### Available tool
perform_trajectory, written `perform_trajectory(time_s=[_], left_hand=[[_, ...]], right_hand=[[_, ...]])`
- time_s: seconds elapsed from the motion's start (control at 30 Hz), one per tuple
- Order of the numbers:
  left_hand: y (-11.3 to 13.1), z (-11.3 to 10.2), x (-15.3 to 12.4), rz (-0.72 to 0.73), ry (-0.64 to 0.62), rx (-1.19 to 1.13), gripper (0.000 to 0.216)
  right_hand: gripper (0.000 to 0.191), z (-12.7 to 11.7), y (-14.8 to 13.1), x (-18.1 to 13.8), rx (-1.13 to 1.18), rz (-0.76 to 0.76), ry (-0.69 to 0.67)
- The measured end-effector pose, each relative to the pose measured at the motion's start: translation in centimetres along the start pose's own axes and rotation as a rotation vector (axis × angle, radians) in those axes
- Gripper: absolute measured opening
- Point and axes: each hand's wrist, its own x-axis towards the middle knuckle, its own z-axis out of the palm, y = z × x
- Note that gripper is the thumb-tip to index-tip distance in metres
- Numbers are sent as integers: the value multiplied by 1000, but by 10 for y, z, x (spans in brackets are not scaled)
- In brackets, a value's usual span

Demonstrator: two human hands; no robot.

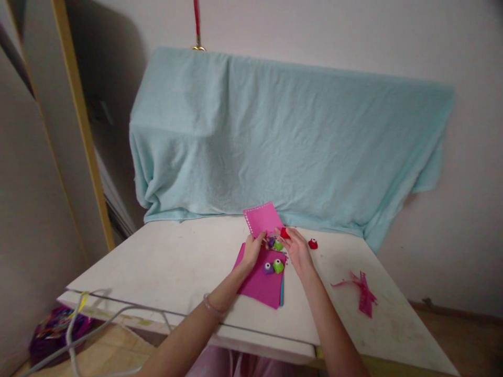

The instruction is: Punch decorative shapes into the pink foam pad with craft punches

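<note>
Basically, pink sheet (265, 217) sits above the far end of the magenta paper stack (255, 290), with rows of punched-looking holes along 2 edges, left and far. My left hand (253, 250) has its thumb and fingers clamped on the near edge; my right hand (296, 248) has its fingertips closed around a red punch (285, 233) by the sheet's near right corner. Can't tell if paper is in its slot.

Between my hands, at the stack's far end: upper purple punch (270, 242) and upper green punch (278, 245), side by side. Nearer me, on the stack: lower purple punch (268, 268) and lower green punch (278, 266), also paired. Spare red punch (313, 244) is on the white table (165, 262), right of my right hand. Farther right, torn pink strips (365, 296); behind everything, the pale blue cloth (294, 146). Grey cable (70, 330) at the near left corner.

Risks, my guess: sheet could tear at the perforated edges if I pull, since holes sit close together; a crooked grip could make punching overlap; a sleeveless forearm or knuckle bump could knock the 4 paired punches off the stack.

Writing: pale round spots on the punches, too small to make out; no brand, label or text legible anywhere
</note>
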Motion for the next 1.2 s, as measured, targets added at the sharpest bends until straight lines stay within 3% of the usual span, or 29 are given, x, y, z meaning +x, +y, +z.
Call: perform_trajectory(time_s=[0.33,0.63,1.03,1.2], left_hand=[[2,3,-3,-8,-15,21,49],[0,4,-10,74,-35,299,51],[4,3,-11,139,36,379,49],[6,3,-12,135,39,367,49]], right_hand=[[18,-1,0,0,-17,-4,22],[23,-2,-1,0,-48,-15,97],[35,-5,3,2,-242,76,193],[36,-1,4,1,-360,178,126]])
